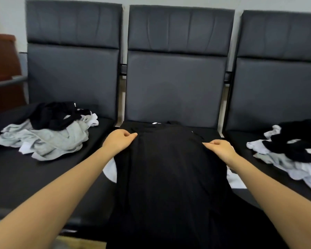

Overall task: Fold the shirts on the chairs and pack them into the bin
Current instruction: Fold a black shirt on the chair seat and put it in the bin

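A black shirt [169, 173] lies lengthwise over the middle chair seat [210, 131] and hangs off its front edge toward me. My left hand [119, 140] pinches the shirt's left edge near the far end. My right hand [220, 147] pinches its right edge at about the same depth. A heap of grey, black and white shirts [47, 135] lies on the left chair seat. Another heap of black, white and grey shirts [293, 150] lies on the right chair seat. No bin is in view.
Three dark padded chairs stand side by side against a pale wall, with tall backrests [176, 69]. White fabric [110, 170] shows under the black shirt on both sides. A reddish-brown wooden piece of furniture [2, 69] stands at the far left.
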